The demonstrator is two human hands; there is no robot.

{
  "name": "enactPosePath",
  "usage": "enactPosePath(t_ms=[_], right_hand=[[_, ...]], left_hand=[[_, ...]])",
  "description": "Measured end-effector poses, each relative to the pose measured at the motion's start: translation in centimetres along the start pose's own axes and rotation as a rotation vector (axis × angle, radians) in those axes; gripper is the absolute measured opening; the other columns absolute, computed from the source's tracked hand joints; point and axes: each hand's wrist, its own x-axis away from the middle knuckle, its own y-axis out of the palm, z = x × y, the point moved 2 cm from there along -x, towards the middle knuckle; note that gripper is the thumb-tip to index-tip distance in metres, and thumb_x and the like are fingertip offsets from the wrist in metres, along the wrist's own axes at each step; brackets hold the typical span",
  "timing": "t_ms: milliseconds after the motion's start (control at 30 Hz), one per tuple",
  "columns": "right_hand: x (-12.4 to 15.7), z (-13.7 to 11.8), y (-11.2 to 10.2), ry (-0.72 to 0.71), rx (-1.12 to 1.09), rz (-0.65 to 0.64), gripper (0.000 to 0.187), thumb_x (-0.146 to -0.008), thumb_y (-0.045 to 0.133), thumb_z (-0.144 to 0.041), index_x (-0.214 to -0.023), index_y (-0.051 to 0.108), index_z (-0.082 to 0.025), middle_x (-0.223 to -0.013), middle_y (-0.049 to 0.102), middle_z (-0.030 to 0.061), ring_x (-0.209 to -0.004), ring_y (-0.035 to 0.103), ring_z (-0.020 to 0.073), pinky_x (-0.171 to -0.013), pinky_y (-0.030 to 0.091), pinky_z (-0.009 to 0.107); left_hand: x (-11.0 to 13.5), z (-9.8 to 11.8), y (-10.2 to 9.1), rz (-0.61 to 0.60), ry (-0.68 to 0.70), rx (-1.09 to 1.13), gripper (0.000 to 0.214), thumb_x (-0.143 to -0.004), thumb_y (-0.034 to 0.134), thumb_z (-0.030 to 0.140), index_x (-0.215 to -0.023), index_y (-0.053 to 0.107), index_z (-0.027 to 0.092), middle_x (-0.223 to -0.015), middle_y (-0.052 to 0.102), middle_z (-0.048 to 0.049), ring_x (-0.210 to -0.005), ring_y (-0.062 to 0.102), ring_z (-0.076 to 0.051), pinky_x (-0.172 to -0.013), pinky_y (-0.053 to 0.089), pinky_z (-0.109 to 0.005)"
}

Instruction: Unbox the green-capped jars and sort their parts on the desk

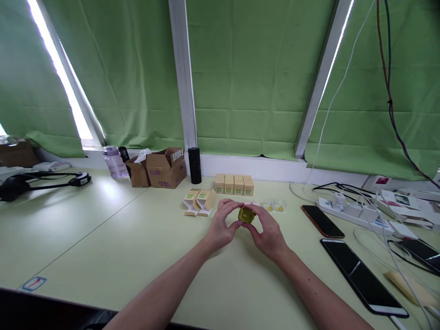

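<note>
My left hand (222, 224) and my right hand (266, 231) meet over the middle of the pale green table (103, 238), both pinching a small yellow-green round object (246, 214) between their fingertips. Just behind the hands stands a row of several small tan boxes (234, 184). Two opened tan boxes (200, 201) lie to the left of them. Small clear plastic pieces with yellow dots (275, 205) rest right of the hands.
Open cardboard boxes (161, 168), a black cylinder (195, 165) and a purple bottle (114, 162) stand at the back. Two phones (357, 270) lie at the right beside a power strip (350, 210) with tangled cables. A black headset (37, 182) sits far left.
</note>
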Motion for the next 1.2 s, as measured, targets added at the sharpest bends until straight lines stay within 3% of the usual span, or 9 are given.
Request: enactPosePath(t_ms=[167,400,800,1200], right_hand=[[-0.1,0.3,-0.3,-0.065,0.003,0.035,0.052,-0.096,0.068,-0.017,-0.144,0.049,-0.028,-0.13,0.069,0.0119,-0.125,0.066,0.0276,-0.104,0.06,0.05],[-0.3,0.3,-0.4,-0.077,0.018,0.044,0.038,-0.096,0.068,-0.018,-0.132,0.059,-0.027,-0.127,0.068,0.0122,-0.121,0.067,0.0277,-0.101,0.061,0.048],[-0.5,-0.4,-0.9,-0.048,-0.028,0.003,0.042,-0.096,0.063,-0.016,-0.136,0.056,-0.027,-0.131,0.065,0.0139,-0.125,0.064,0.0298,-0.102,0.06,0.052],[-0.5,-0.7,-0.9,-0.039,-0.062,0.048,0.035,-0.095,0.057,-0.008,-0.125,0.065,-0.025,-0.128,0.061,0.0137,-0.119,0.064,0.0271,-0.098,0.061,0.047]], left_hand=[[-0.1,-0.1,-0.1,-0.001,0.015,-0.003,0.048,-0.085,0.068,0.005,-0.128,0.067,0.027,-0.116,0.068,-0.0096,-0.119,0.053,-0.027,-0.102,0.051,-0.049],[-0.1,0.0,-0.2,-0.026,-0.004,-0.013,0.046,-0.086,0.071,0.01,-0.129,0.066,0.025,-0.116,0.068,-0.0105,-0.119,0.052,-0.028,-0.103,0.051,-0.05],[-0.1,0.3,-0.3,-0.009,-0.041,0.04,0.046,-0.081,0.073,0.008,-0.123,0.068,0.026,-0.117,0.069,-0.0091,-0.117,0.054,-0.027,-0.101,0.051,-0.048],[-0.1,0.0,0.2,0.021,0.08,-0.114,0.044,-0.08,0.082,0.013,-0.121,0.069,0.024,-0.113,0.072,-0.0086,-0.117,0.053,-0.029,-0.102,0.048,-0.05]])
